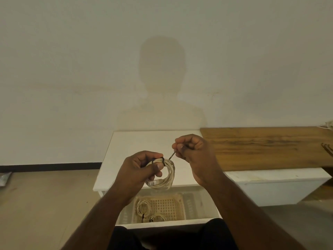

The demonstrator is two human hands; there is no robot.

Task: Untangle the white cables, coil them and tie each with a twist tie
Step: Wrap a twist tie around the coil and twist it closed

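My left hand (pixel 142 166) grips a coiled white cable (pixel 168 179) at its top, held above the front edge of a small white table (pixel 126 150). A black twist tie (pixel 163 161) wraps the coil right by my left thumb. Its free end (pixel 172 156) runs up and to the right into my right hand (pixel 193 152), which pinches it between thumb and fingers. A plug end of the cable hangs at the coil's lower left.
Below the table an open white drawer (pixel 162 225) holds a beige mesh basket (pixel 165 204) with two coiled, tied white cables (pixel 144 207). A wooden board (pixel 261 147) lies to the right over a white box (pixel 279 184). A wall stands close behind.
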